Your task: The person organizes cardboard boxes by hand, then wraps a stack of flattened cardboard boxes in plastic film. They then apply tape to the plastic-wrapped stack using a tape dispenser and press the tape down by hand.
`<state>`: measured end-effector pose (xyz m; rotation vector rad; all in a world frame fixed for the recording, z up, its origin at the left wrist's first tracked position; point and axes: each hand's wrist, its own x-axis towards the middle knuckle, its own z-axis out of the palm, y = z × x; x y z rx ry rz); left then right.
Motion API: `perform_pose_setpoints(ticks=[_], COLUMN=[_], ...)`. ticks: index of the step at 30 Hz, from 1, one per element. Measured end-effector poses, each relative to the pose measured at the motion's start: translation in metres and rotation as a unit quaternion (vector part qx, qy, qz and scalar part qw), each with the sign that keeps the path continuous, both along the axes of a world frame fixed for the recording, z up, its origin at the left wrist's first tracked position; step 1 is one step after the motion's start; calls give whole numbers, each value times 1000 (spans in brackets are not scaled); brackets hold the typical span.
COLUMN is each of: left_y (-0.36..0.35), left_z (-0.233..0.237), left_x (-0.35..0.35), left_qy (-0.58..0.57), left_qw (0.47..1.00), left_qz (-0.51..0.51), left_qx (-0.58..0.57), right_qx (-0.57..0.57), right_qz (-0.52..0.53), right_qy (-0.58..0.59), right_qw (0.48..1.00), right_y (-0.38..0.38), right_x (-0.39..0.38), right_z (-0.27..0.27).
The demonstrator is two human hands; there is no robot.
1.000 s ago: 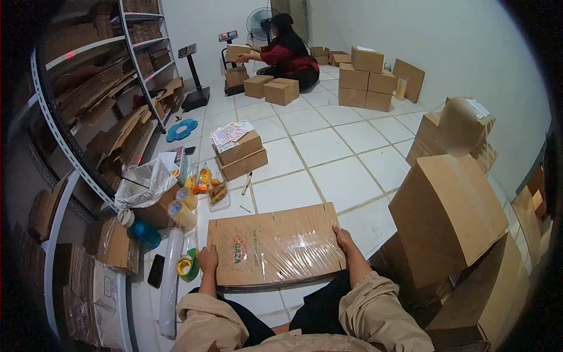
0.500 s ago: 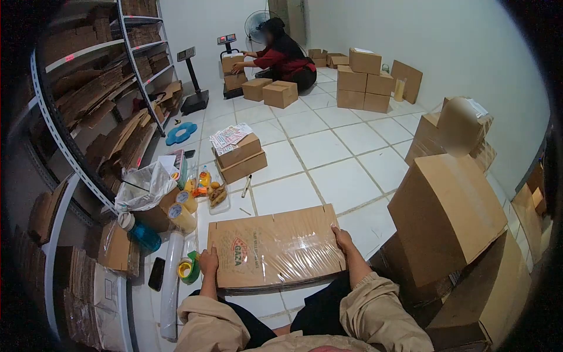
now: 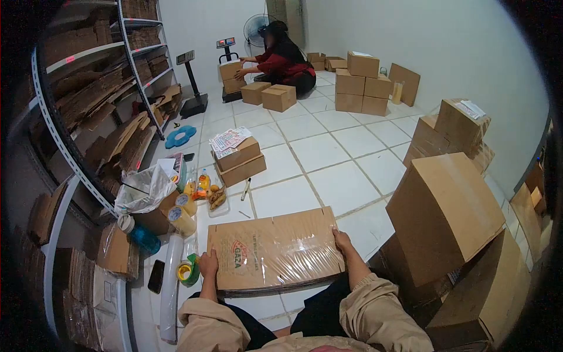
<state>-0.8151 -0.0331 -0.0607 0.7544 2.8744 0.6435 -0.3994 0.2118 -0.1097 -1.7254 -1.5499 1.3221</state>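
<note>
A stack of flattened cardboard boxes (image 3: 275,249) in clear plastic wrap lies in front of me, with red and green print that includes "GAZA". My left hand (image 3: 209,264) grips its left edge, thumb on top. Around the right edge, my right hand (image 3: 343,242) is closed in the same way; the fingers underneath are hidden. Near my left hand are a green tape dispenser (image 3: 188,270), a long roll of clear plastic film (image 3: 171,287) and a phone (image 3: 156,276).
Shelves of flat cardboard (image 3: 105,88) line the left. Large boxes (image 3: 446,211) stand close on my right. Ahead are two stacked boxes with papers (image 3: 240,167), a marker (image 3: 246,189) and a food container (image 3: 218,202). A person (image 3: 281,64) handles boxes on a scale (image 3: 232,95) at the back.
The view has shifted very slightly. My hands keep the same hold on the cardboard stack, which lies almost unmoved. The person at the back still has hands on the boxes.
</note>
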Motion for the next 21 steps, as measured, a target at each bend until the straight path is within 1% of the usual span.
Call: perform_pose_setpoints(ticks=[1, 2, 5, 6, 8, 9, 11, 12, 14, 17, 21], left_y=[-1, -1, 0, 0, -1, -1, -1, -1, 0, -1, -1], left_z=[4, 7, 9, 6, 1, -2, -5, -4, 0, -4, -3], left_x=[2, 4, 8, 6, 2, -1, -5, -4, -2, -4, -1], left_qy=[-16, -32, -11, -11, -10, -10, -32, -32, -36, -42, -31], left_qw=[1000, 999, 1000, 1000, 1000, 1000, 999, 999, 999, 999, 999], left_qz=[3, 7, 14, 13, 1, 0, -10, -11, -4, -8, -4], left_qx=[5, 10, 11, 11, 10, 11, 15, 16, 5, 14, 28], right_qx=[12, 24, 23, 24, 64, 65, -4, -3, 41, 62, 22], right_qz=[6, 13, 8, 8, 31, 30, 37, 35, 30, 18, -3], right_qy=[1, 2, 4, 4, -69, -68, -46, -45, -60, -79, -36], right_qw=[1000, 1000, 1000, 1000, 995, 995, 998, 998, 997, 995, 999], right_y=[16, 25, 17, 19, 23, 21, 12, 14, 16, 7, -4], right_x=[2, 4, 2, 2, 3, 3, 3, 3, 3, 1, -1], right_z=[-37, -57, -39, -43, -48, -41, -22, -26, -33, -17, 6])
